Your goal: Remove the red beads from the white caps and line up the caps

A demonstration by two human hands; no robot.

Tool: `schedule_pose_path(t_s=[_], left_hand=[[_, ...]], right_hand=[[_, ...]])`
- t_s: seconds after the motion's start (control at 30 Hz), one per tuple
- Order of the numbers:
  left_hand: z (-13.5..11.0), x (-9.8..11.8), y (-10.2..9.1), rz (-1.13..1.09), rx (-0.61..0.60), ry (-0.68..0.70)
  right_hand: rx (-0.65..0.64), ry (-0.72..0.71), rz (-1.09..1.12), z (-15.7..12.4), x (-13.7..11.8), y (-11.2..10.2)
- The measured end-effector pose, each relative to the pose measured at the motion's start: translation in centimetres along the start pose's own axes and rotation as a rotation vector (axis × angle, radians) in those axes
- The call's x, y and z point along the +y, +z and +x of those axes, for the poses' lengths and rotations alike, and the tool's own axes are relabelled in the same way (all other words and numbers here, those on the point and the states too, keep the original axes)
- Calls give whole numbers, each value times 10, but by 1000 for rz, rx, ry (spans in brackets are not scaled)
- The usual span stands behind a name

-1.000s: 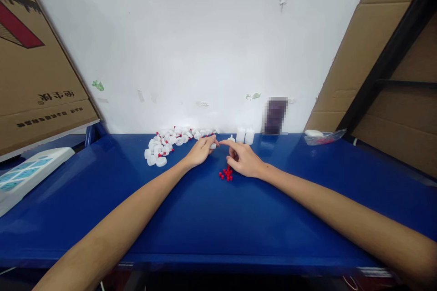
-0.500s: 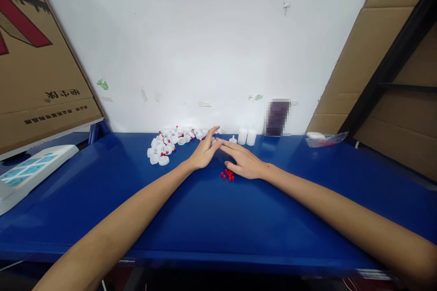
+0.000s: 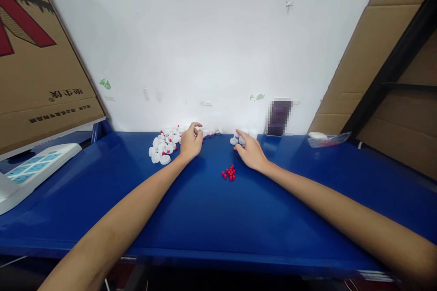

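Observation:
A heap of small white caps point(image 3: 167, 142), some with red tips, lies on the blue table point(image 3: 205, 218) against the white wall. My left hand point(image 3: 191, 142) rests at the right end of that heap, fingers curled round a white cap. My right hand point(image 3: 251, 151) reaches toward the wall, its fingertips pinched on a small white piece point(image 3: 234, 140) beside two white bottles point(image 3: 251, 133). A cluster of tiny red plugs point(image 3: 229, 173) lies on the table between my hands, nearer to me.
A cardboard box point(image 3: 37, 63) leans at the left above a white power strip point(image 3: 30, 170). More cardboard and a black shelf frame point(image 3: 385, 68) stand at the right. A clear bag point(image 3: 324, 137) lies at the back right.
My hands were touching at the centre; they have parted. The left one moved left into the cap heap and curled. The right one moved back toward the white bottles, uncovering the red plugs.

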State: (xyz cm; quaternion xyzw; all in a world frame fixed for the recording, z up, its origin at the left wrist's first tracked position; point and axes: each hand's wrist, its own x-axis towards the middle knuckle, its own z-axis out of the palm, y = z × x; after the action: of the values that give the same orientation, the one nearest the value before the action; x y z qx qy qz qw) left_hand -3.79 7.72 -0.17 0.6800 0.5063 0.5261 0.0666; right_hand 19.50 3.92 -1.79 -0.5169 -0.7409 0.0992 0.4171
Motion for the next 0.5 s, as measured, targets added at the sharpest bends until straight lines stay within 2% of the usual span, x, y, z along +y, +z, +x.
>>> schedule_pose_path(t_s=[0.13, 0.23, 0.33, 0.5], left_hand=[[10, -15, -8, 153, 82, 9], [9, -20, -9, 258, 36, 74], [3, -20, -7, 373, -106, 119], [-3, -19, -1, 597, -427, 206]], right_hand=[[-29, -192, -126, 0, -1, -7], [-46, -204, -230, 0, -1, -10], [-71, -158, -329, 1, 2, -10], [-165, -93, -412, 3, 4, -8]])
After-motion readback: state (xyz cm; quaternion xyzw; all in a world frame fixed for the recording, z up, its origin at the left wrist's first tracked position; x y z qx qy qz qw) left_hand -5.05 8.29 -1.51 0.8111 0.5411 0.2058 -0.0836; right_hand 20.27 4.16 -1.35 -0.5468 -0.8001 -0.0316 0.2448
